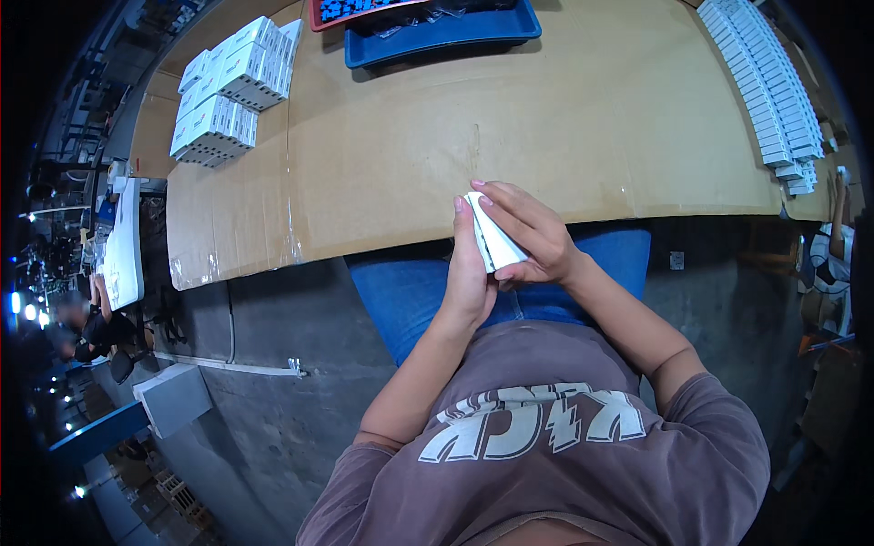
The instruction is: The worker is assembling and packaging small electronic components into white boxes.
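Note:
Between my two hands is a small white box (494, 238), held just off the near edge of the cardboard-covered table (391, 173), above my lap. My left hand (469, 268) presses along its left side, with the thumb pointing up toward the far end. My right hand (537, 235) wraps over its right side, fingers lying across the top. Both hands are closed on the box. Part of it is hidden by the fingers, and its underside cannot be seen.
White boxes (223, 82) stand stacked at the table's far left. Long rows of similar boxes (765, 86) line the far right. A blue tray (446, 44) sits at the back, beside a red tray (319, 23) holding small blue pieces. Another person (96, 323) is off to the left.

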`<action>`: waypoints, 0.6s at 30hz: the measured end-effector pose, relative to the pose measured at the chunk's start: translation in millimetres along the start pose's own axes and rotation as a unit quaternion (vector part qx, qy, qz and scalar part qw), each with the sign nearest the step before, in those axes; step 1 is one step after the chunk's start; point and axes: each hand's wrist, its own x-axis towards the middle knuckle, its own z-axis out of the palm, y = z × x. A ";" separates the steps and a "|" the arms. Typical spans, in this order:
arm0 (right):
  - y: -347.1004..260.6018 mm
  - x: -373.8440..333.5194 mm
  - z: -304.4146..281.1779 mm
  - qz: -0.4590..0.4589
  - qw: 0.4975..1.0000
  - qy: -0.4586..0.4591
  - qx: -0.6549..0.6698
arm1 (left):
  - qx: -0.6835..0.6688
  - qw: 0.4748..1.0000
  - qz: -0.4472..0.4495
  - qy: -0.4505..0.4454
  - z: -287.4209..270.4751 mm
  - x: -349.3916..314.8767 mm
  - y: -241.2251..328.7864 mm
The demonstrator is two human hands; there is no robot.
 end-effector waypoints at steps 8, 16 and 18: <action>-17.2 7.3 14.7 0.309 0.903 0.175 0.244 | 0.422 0.863 0.277 -0.036 -11.5 18.2 -12.7; -10.5 11.9 -2.2 0.279 0.947 -0.050 0.154 | 0.050 0.990 0.128 0.033 -28.9 29.3 -6.5; -8.7 7.4 0.3 0.252 0.958 -0.050 0.129 | 0.054 0.991 0.113 0.046 -23.0 26.2 -3.4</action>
